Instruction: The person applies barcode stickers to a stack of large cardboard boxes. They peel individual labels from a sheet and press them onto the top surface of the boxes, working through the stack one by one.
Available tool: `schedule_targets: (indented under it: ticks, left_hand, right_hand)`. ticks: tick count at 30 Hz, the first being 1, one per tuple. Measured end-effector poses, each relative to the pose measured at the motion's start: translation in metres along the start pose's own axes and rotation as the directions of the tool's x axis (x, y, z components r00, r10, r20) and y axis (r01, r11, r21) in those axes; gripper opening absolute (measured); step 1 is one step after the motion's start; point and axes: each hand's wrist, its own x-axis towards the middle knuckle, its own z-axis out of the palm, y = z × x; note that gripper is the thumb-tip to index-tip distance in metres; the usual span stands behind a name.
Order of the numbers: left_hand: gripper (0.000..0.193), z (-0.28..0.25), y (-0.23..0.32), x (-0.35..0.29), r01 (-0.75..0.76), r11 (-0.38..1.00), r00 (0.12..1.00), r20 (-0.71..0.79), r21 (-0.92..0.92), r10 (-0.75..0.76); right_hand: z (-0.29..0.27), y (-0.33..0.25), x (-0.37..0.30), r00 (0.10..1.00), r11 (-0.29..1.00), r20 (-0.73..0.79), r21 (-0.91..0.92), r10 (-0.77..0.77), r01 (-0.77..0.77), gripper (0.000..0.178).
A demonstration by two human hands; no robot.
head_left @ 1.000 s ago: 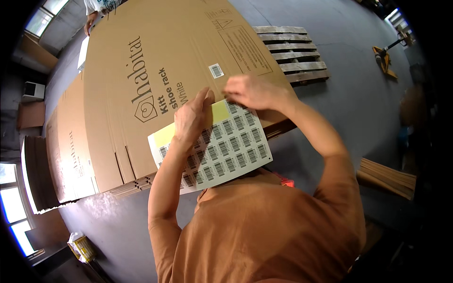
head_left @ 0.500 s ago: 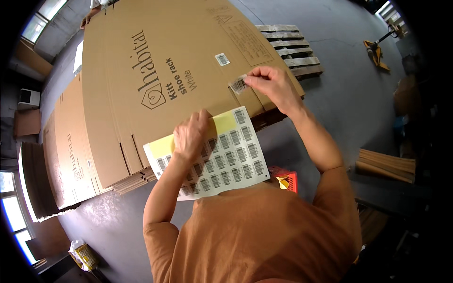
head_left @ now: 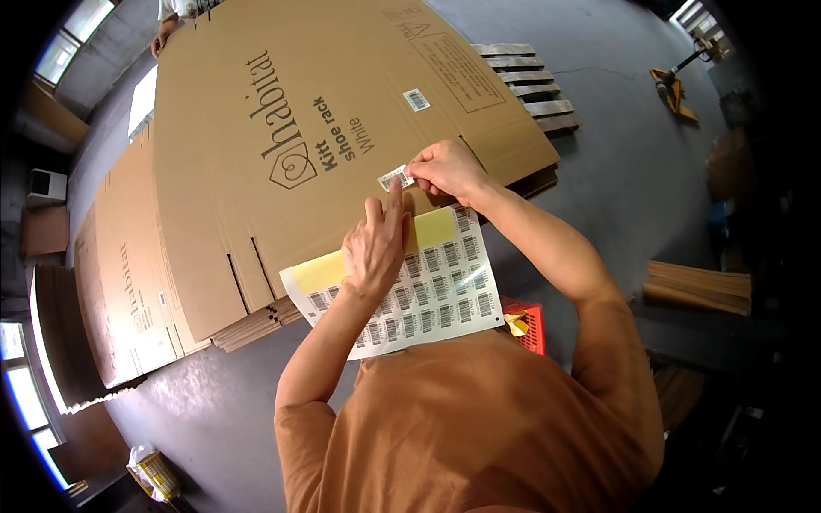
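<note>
Slatted pallet point(head_left: 547, 109), yellow pallet jack point(head_left: 674, 91).

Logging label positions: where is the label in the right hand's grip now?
In the head view, the label is above centre, on or just over the brown cardboard, its right end in the right hand, with the left hand just below.

**Label sheet point(head_left: 436, 291) central, carton stack point(head_left: 222, 128) toward twelve**

Beneath the left hand point(head_left: 372, 256), the sheet crosses the stack's near edge. At twelve: a loose label point(head_left: 389, 179) in the right hand point(head_left: 449, 171), a second label point(head_left: 416, 100) beyond it on the stack. Pallet point(head_left: 547, 109) at one, pallet jack point(head_left: 675, 92) at two, cardboard bundle point(head_left: 697, 288) at three, more cartons point(head_left: 111, 256) at nine.
</note>
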Motion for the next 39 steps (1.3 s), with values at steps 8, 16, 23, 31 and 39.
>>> schedule_targets:
  ticks: [8,16,23,31,39]
  left_hand:
    - [0.045,-0.005,0.007,0.011,0.121,0.989,0.978,0.157,0.087,-0.134]
    - [0.033,-0.015,-0.002,0.008,0.138,0.988,0.976,0.158,0.067,-0.148]
    - [0.023,-0.045,0.013,0.017,0.059,0.996,0.996,-0.068,-0.064,-0.063]
    - [0.011,-0.015,0.071,0.058,-0.074,0.951,0.997,-0.046,-0.3,0.063]
    - [0.019,-0.012,0.099,0.085,0.217,0.865,0.976,0.122,-0.453,-0.181]
  right_hand:
    - [0.011,0.006,0.007,0.995,0.947,-0.034,-0.312,-0.094,0.079,0.023]
    - [-0.046,0.004,-0.002,0.915,0.702,0.068,-0.619,-0.398,0.352,0.029]
    - [-0.063,0.013,-0.07,0.88,0.823,0.217,-0.312,-0.424,0.474,0.021]
    - [-0.11,0.027,-0.063,0.691,0.639,0.139,-0.288,-0.709,0.714,0.019]
    - [-0.134,0.035,-0.048,0.229,0.058,0.176,-0.658,-0.957,0.751,0.016]
